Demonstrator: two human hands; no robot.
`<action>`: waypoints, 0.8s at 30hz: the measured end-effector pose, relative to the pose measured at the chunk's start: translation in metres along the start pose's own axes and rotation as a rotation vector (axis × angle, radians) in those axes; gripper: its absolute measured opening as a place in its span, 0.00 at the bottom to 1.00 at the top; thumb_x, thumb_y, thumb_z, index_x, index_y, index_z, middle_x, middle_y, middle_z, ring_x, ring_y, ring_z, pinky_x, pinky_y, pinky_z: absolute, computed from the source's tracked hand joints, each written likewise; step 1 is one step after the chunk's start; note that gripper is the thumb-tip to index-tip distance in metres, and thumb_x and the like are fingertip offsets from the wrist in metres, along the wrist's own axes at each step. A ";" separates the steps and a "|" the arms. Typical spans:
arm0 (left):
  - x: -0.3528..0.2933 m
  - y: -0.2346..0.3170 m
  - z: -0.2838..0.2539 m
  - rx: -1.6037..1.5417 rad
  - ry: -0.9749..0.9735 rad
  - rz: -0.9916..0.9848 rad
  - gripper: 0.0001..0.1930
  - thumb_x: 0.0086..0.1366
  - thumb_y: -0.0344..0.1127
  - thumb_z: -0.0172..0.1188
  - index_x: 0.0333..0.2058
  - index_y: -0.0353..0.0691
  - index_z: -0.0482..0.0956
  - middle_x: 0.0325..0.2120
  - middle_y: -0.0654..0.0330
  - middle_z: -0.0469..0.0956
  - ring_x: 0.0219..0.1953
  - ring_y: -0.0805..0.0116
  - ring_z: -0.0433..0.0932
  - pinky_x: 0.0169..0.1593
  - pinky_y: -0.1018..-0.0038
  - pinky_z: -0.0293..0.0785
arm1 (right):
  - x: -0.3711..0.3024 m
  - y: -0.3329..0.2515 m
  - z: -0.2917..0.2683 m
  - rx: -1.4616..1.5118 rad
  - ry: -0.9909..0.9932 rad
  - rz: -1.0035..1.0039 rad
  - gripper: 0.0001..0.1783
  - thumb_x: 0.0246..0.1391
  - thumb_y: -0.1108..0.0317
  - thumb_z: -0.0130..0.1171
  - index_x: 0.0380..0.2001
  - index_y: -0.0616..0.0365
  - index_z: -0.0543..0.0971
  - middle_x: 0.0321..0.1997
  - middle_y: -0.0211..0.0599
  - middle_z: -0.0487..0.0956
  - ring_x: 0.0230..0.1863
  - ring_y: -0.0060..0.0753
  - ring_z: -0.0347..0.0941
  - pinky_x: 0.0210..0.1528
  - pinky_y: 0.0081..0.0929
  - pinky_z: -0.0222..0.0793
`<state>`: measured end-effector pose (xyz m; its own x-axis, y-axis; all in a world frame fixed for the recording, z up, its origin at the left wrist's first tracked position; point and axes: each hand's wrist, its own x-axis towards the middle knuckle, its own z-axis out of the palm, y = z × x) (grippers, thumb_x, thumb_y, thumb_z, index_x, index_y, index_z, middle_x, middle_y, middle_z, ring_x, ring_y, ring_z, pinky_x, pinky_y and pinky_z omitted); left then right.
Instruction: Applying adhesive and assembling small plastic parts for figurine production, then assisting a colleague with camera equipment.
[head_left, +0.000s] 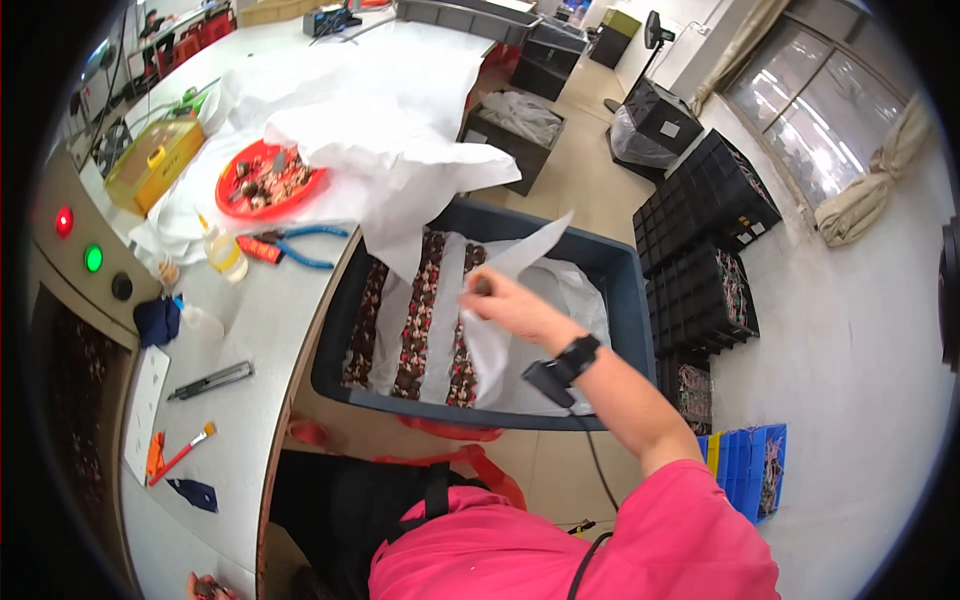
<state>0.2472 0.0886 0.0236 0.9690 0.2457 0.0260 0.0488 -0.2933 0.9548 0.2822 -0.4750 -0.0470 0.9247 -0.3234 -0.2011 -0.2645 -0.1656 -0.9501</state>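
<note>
The right hand [515, 308] (slightly blurred) pinches a small dark part [483, 287] between thumb and fingers, above the blue-grey tub [632, 320] where similar pieces lie in rows [417, 335] between white sheets [545, 250]. The left hand [208, 588], cut off at the lower edge, has dark pieces at its fingers; I cannot tell how tightly it closes. The part looks light and rigid, probably smooth enough to slip, so its sides seem the best hold; the sheets look thin, limp and easily creased, better taken by an edge.
</note>
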 end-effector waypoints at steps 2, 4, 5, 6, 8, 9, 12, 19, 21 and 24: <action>0.002 -0.003 -0.001 -0.048 -0.009 -0.021 0.19 0.65 0.27 0.53 0.54 0.31 0.66 0.43 0.52 0.73 0.41 0.65 0.74 0.43 0.72 0.74 | 0.018 -0.003 0.034 -0.011 -0.050 -0.035 0.15 0.57 0.62 0.60 0.42 0.58 0.70 0.33 0.27 0.72 0.34 0.18 0.66 0.38 0.20 0.65; 0.001 0.002 0.000 -0.046 -0.023 -0.017 0.19 0.66 0.28 0.53 0.54 0.31 0.66 0.44 0.52 0.73 0.41 0.65 0.74 0.44 0.73 0.75 | 0.033 -0.004 0.058 -0.024 -0.077 -0.060 0.16 0.57 0.62 0.59 0.42 0.59 0.70 0.33 0.28 0.72 0.34 0.19 0.67 0.38 0.22 0.66; 0.000 0.007 0.002 -0.025 -0.031 -0.049 0.19 0.66 0.28 0.53 0.54 0.31 0.66 0.45 0.52 0.73 0.42 0.65 0.74 0.44 0.73 0.75 | 0.038 -0.006 0.066 -0.050 -0.143 -0.056 0.16 0.58 0.62 0.59 0.42 0.60 0.69 0.33 0.29 0.72 0.35 0.20 0.67 0.39 0.23 0.66; -0.002 0.013 0.004 -0.002 -0.033 -0.082 0.19 0.67 0.29 0.53 0.54 0.31 0.66 0.45 0.52 0.72 0.42 0.65 0.74 0.44 0.74 0.75 | 0.044 -0.008 0.075 -0.075 -0.214 -0.055 0.16 0.58 0.62 0.58 0.42 0.60 0.69 0.34 0.30 0.72 0.35 0.21 0.68 0.40 0.24 0.66; -0.004 0.020 0.008 0.036 -0.014 -0.081 0.18 0.67 0.30 0.52 0.54 0.30 0.66 0.45 0.52 0.73 0.43 0.66 0.74 0.45 0.74 0.75 | 0.062 0.008 0.089 -0.127 -0.247 -0.102 0.16 0.57 0.63 0.58 0.43 0.61 0.69 0.34 0.35 0.74 0.37 0.26 0.70 0.41 0.27 0.67; -0.004 0.020 0.010 0.030 -0.010 -0.092 0.18 0.67 0.30 0.52 0.54 0.30 0.67 0.45 0.52 0.73 0.43 0.66 0.74 0.46 0.73 0.74 | 0.069 0.013 0.097 -0.228 -0.266 -0.144 0.16 0.57 0.63 0.58 0.43 0.61 0.69 0.35 0.38 0.75 0.38 0.31 0.71 0.42 0.29 0.67; -0.004 0.025 0.015 0.039 0.017 -0.106 0.17 0.67 0.30 0.53 0.52 0.31 0.68 0.44 0.54 0.73 0.42 0.67 0.73 0.46 0.74 0.73 | 0.084 0.031 0.116 -0.354 -0.287 -0.161 0.15 0.54 0.67 0.55 0.43 0.63 0.69 0.38 0.49 0.77 0.41 0.46 0.74 0.45 0.36 0.68; -0.004 0.012 0.013 -0.035 0.011 -0.015 0.15 0.66 0.29 0.53 0.50 0.32 0.69 0.42 0.56 0.72 0.39 0.70 0.72 0.41 0.76 0.72 | 0.115 0.076 0.150 -0.362 -0.363 -0.184 0.18 0.50 0.71 0.54 0.45 0.65 0.71 0.40 0.53 0.79 0.42 0.52 0.75 0.45 0.39 0.69; -0.001 0.012 0.015 -0.023 0.035 -0.033 0.15 0.66 0.28 0.53 0.51 0.32 0.69 0.42 0.55 0.73 0.39 0.70 0.72 0.41 0.76 0.72 | 0.111 0.076 0.145 -0.327 -0.415 -0.152 0.18 0.50 0.70 0.54 0.45 0.65 0.71 0.38 0.49 0.79 0.42 0.47 0.76 0.45 0.36 0.70; -0.001 0.009 0.014 -0.026 0.046 -0.057 0.16 0.66 0.28 0.54 0.51 0.32 0.68 0.42 0.55 0.73 0.39 0.70 0.73 0.40 0.77 0.73 | 0.098 0.051 0.125 -0.223 -0.509 -0.111 0.17 0.51 0.69 0.55 0.45 0.64 0.71 0.39 0.43 0.79 0.42 0.38 0.77 0.45 0.33 0.70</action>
<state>0.2503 0.0730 0.0285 0.9526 0.3039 -0.0157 0.0967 -0.2534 0.9625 0.3938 -0.3988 -0.1446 0.9511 0.1885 -0.2449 -0.1582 -0.3838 -0.9098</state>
